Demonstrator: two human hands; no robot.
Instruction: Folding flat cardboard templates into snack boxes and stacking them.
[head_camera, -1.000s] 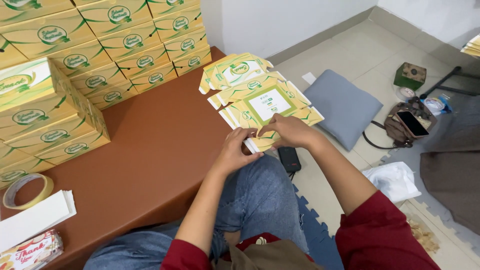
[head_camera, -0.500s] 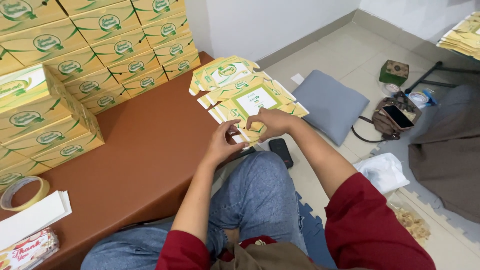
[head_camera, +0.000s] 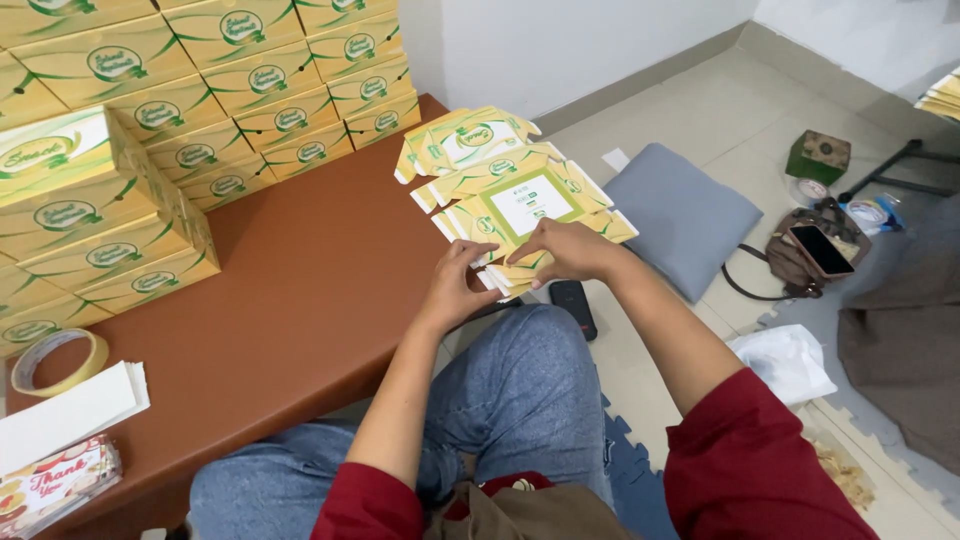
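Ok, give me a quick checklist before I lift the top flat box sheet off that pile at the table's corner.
1. Both hands on the pile: ok. Left hand and right hand rest on the near edge of the stack of flat box sheets.
2. Only one sheet pinched: cannot tell, the fingers cover the edges.
3. Pile supported: not ok, part of it overhangs the brown table corner.
4. Room on the table to work: ok, bare surface lies between the pile and the stacked yellow boxes.
5. Tape roll at hand: ok, at the table's left end.
6. Floor below: not ok, a black phone lies beside the knee.
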